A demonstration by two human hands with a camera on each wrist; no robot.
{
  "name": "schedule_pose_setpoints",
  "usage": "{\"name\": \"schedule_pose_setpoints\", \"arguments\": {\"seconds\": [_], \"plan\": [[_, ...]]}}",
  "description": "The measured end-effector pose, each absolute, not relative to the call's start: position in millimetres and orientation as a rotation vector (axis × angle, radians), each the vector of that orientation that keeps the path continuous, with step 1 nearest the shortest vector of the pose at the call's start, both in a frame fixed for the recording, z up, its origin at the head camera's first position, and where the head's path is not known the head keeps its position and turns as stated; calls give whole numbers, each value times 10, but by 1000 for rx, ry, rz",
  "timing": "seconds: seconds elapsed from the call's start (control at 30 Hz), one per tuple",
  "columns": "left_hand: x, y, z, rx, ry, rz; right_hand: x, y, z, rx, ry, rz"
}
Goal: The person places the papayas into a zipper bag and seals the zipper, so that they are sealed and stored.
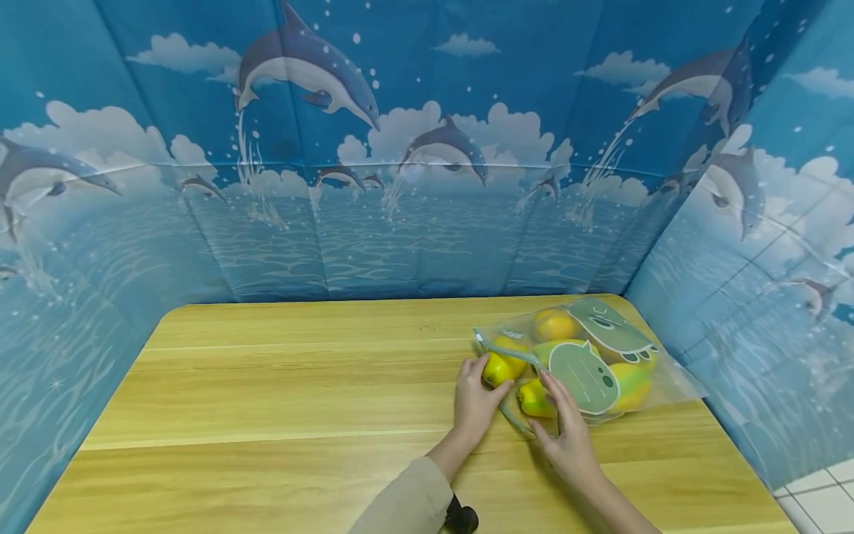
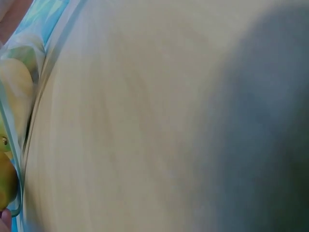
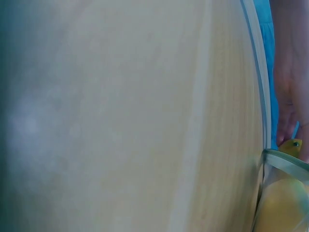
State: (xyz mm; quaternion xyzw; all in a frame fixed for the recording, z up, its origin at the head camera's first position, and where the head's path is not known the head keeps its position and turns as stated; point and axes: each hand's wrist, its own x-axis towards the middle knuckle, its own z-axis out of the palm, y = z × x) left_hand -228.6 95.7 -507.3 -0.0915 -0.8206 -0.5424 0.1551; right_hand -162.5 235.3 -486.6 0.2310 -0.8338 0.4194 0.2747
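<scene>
A clear zip bag [image 1: 667, 382] with green cartoon faces lies on the right of the table, its green-edged mouth turned left. Several yellow and green fruits show inside, among them a yellow-green one [image 1: 534, 399] near the mouth. My left hand [image 1: 475, 400] grips a yellow fruit [image 1: 505, 365] between thumb and fingers, at the bag's mouth. My right hand [image 1: 570, 437] holds the mouth's rim, thumb low and fingers higher. In the right wrist view, the yellow fruit [image 3: 291, 146] sits beside the green rim [image 3: 288, 164]. The left wrist view catches fruit [image 2: 7, 181] at its edge.
The light wood table [image 1: 280, 400] stretches to the left. A dolphin-printed curtain [image 1: 414, 230] stands behind it and along both sides. A small black object [image 1: 462, 517] shows by the left sleeve at the front.
</scene>
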Motion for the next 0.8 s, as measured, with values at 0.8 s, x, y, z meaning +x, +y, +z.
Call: {"name": "schedule_pose_setpoints", "arguments": {"seconds": [0.8], "plan": [[-2341, 1037, -5147, -368, -2204, -1790, -1645, 2333, -4868, 621, -2244, 1132]]}}
